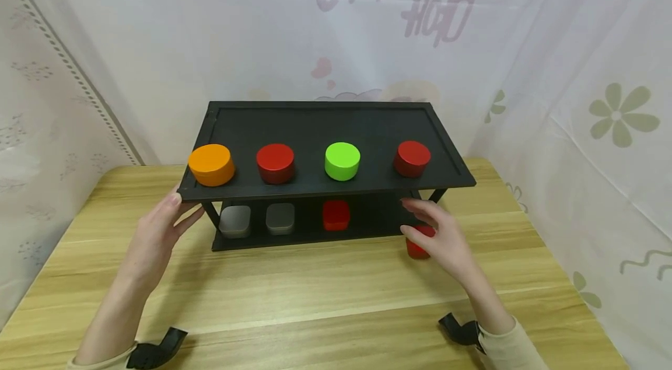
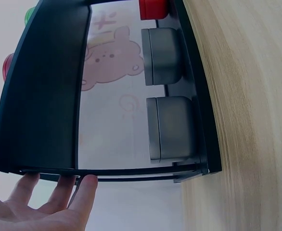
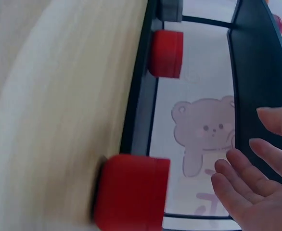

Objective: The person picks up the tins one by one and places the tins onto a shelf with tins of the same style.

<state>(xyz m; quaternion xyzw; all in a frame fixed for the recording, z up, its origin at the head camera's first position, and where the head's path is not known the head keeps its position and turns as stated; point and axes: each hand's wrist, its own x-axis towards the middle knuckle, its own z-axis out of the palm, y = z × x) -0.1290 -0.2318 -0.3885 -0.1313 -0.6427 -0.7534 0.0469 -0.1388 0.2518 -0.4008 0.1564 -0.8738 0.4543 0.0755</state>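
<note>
Wooden table (image 1: 325,294); pale printed curtains (image 1: 577,66) behind, evenly lit.

hands (image 1: 157,230): bare | sleeves (image 1: 511,346): cream, long | wrists: black camera mounts (image 1: 462,329)

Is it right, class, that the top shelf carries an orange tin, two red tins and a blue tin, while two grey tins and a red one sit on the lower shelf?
Not quite. The head view shows the fourth tin on the top shelf is a green tin, not blue. The rest holds: an orange tin, two red tins above, two grey tins and a red one below.
</note>
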